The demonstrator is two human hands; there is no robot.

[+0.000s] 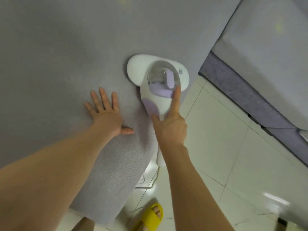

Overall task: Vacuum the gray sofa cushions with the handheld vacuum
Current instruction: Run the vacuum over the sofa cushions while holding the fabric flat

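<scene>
While left hand (106,117) flat, fingers wide, on the gray sofa cushion (66,55), right hand (170,129) tight around the handheld vacuum (158,84).

Left hand (106,114) lies flat, palm down, fingers spread, thumb out to the side, bare arm reaching in from the lower left. Right hand (171,127) grips the vacuum (158,80) by its handle, index finger stretched forward along it, forearm extended.
</scene>
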